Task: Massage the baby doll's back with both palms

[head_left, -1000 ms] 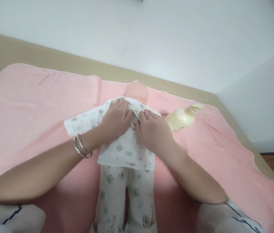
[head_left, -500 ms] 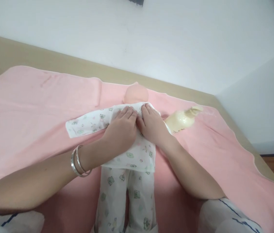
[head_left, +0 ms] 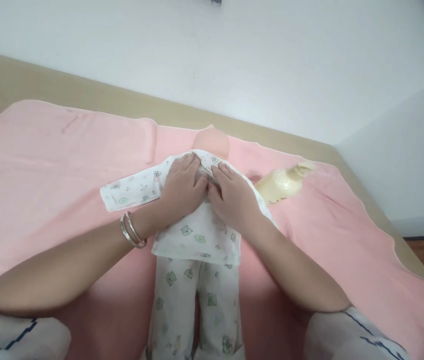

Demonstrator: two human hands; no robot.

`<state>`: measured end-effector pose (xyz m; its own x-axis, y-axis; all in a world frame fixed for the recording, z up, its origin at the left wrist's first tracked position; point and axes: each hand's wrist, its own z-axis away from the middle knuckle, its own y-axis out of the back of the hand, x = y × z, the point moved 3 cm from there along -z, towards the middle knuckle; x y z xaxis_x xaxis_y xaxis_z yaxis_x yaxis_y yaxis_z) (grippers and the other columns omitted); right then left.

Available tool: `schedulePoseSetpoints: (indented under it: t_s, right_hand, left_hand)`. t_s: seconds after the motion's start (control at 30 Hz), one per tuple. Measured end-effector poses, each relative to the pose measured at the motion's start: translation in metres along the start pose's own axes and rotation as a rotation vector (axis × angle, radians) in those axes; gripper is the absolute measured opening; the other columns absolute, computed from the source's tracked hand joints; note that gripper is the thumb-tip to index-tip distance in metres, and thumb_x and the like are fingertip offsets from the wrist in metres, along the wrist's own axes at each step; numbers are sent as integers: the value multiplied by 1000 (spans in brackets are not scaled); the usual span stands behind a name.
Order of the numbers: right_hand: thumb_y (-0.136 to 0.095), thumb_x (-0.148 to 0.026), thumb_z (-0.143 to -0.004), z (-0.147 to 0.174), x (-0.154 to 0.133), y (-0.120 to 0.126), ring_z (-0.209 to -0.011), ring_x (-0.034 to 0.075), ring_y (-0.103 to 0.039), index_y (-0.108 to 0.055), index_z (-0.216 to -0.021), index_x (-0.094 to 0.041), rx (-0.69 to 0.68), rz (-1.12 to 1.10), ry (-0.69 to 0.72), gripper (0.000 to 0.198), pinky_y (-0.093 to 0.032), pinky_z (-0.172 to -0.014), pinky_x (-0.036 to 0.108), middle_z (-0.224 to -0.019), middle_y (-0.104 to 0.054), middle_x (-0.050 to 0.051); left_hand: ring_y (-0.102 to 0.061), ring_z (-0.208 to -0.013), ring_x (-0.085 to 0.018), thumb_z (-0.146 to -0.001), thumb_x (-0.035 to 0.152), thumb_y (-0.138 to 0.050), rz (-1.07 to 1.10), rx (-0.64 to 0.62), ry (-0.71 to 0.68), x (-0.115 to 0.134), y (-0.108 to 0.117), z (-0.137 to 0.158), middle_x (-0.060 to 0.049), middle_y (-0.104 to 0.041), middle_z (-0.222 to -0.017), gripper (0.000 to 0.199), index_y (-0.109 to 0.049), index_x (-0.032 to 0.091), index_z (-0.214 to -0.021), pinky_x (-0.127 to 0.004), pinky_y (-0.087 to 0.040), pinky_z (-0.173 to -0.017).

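A doll lies on its back, its rounded head (head_left: 212, 142) at the far end. It wears a white shirt (head_left: 192, 237) with a small animal print and matching trousers (head_left: 176, 300). My left hand (head_left: 183, 185) rests on the shirt's chest near the neckline, fingers stretched out and thumb pointing inward. Beside it, my right hand (head_left: 232, 195) lies on the other side of the chest, fingers extended and thumb apart. The two thumbs nearly meet over the middle of the shirt. One sleeve (head_left: 131, 192) extends flat to the left; the other side is partly hidden by my right hand.
Beneath the doll spreads a pink blanket (head_left: 84, 140) over a tan surface (head_left: 46, 75). To the right of the doll lies a glossy pale yellow bottle (head_left: 279, 185) with a narrower end. A white wall (head_left: 234, 60) rises behind.
My left hand has moved slightly left and up, and my right hand a little down. The gathered cloth at the chest has spread wider, and the collar reaches higher towards the head.
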<state>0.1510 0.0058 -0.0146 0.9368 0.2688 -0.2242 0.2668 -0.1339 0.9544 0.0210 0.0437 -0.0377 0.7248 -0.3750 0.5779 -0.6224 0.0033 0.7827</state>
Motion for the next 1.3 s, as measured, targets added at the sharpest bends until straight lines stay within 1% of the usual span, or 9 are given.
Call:
schedulePoseSetpoints:
  t_s: [0.07, 0.13, 0.2, 0.4, 0.57, 0.7, 1.0, 1.17, 1.3]
  right_hand:
    - [-33, -29, -99, -6, 7, -4, -152, 30, -37, -47, -149, -3, -5, -40, -32, 58, -33, -124, 51, -158, -45, 19]
    - [-32, -29, -98, -10, 10, -7, -154, 30, -32, -43, -151, -3, 7, -58, -55, 61, -30, -125, 52, -162, -39, 19]
    - [-32, -29, -97, -11, 11, -10, -155, 30, -31, -42, -151, -3, 27, -57, -65, 61, -28, -126, 53, -162, -38, 20]
    - [-31, -28, -96, -9, 9, -11, -154, 31, -31, -43, -150, -1, 38, -51, -53, 61, -27, -126, 52, -162, -38, 22]
    - [-31, -27, -97, -9, 9, -11, -154, 31, -31, -42, -151, -1, 33, -43, -53, 61, -26, -126, 51, -162, -38, 22]
    - [-31, -27, -97, -10, 9, -12, -154, 31, -31, -42, -151, -1, 35, -39, -55, 61, -26, -126, 51, -162, -38, 22]
    - [-33, -27, -96, -10, 9, -12, -153, 32, -33, -44, -150, -1, 44, -59, -60, 61, -28, -126, 53, -161, -39, 22]
    - [-32, -27, -96, -10, 9, -11, -152, 32, -35, -45, -149, -1, 54, -58, -55, 60, -29, -125, 54, -161, -40, 23]
    - [-32, -27, -96, -10, 9, -10, -153, 33, -33, -43, -151, 1, 38, -46, -57, 62, -27, -126, 51, -161, -39, 23]
  left_hand:
    - [-34, -151, -32, -96, 33, -33, 25, 7, 16, 0, -1, 1, -16, -42, -160, 57, -48, 7, -144, -54, -26, -127]
    - [-37, -149, -31, -96, 33, -33, 41, 27, 15, -1, -1, 2, -15, -45, -158, 57, -50, 9, -144, -54, -27, -126]
    - [-39, -148, -30, -96, 33, -33, 44, 40, 10, -1, 0, 1, -15, -47, -156, 57, -51, 8, -143, -53, -29, -126]
    - [-39, -147, -31, -95, 32, -34, 45, 43, 12, -1, 0, 2, -16, -47, -156, 59, -52, 5, -144, -51, -28, -126]
    - [-40, -146, -30, -95, 33, -34, 47, 54, 7, -1, -1, 2, -16, -48, -155, 58, -53, 7, -143, -52, -30, -125]
    - [-40, -146, -31, -95, 32, -34, 41, 47, 12, -1, 0, 1, -16, -48, -155, 59, -52, 5, -144, -51, -29, -126]
    - [-39, -147, -30, -94, 33, -34, 50, 49, 19, -1, -2, 1, -16, -48, -156, 61, -52, 4, -144, -48, -27, -127]
    - [-41, -146, -29, -94, 33, -34, 45, 59, 12, -1, -1, 1, -14, -49, -155, 59, -53, 7, -143, -51, -30, -126]
    - [-40, -146, -29, -94, 33, -34, 47, 59, 14, -1, -1, 1, -15, -49, -155, 60, -53, 5, -143, -50, -29, -126]
